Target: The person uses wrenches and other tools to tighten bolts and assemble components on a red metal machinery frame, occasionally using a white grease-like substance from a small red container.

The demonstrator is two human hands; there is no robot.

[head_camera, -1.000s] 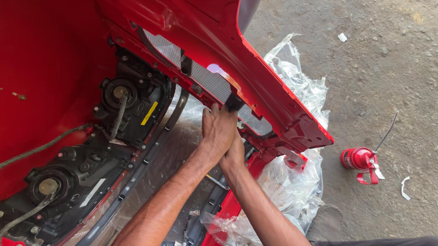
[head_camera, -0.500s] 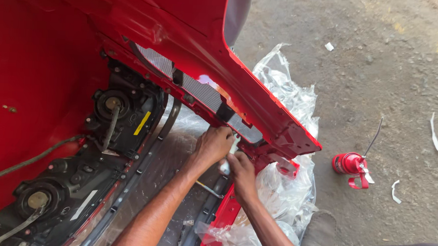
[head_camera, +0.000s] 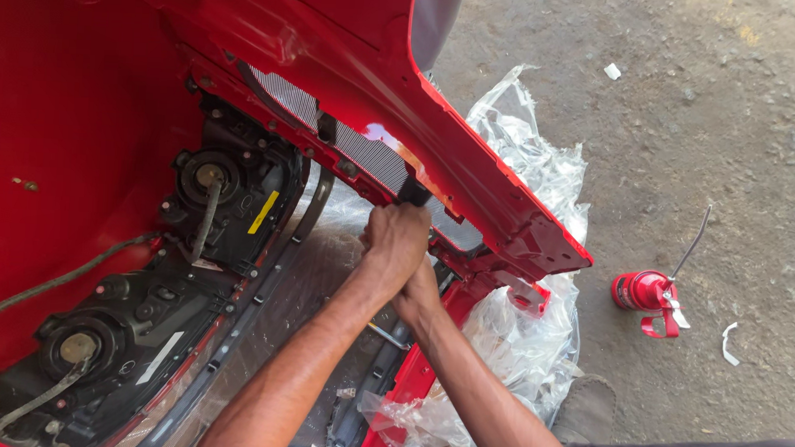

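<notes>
While leaning over an upturned red car bumper (head_camera: 351,61), a person is pressing both hands against its inner grille strip (head_camera: 365,155). The left hand (head_camera: 397,241) is curling shut around a dark clip on that strip, while the right hand (head_camera: 417,291) is tucking beneath it, its grip hidden. Clear plastic sheeting (head_camera: 527,327) is lying underneath, a red oil can (head_camera: 645,292) nearby.

Both bare forearms reaching forward, left hand (head_camera: 397,241) fisted, right hand (head_camera: 419,291) beneath it (mostly hidden) — touching.
</notes>
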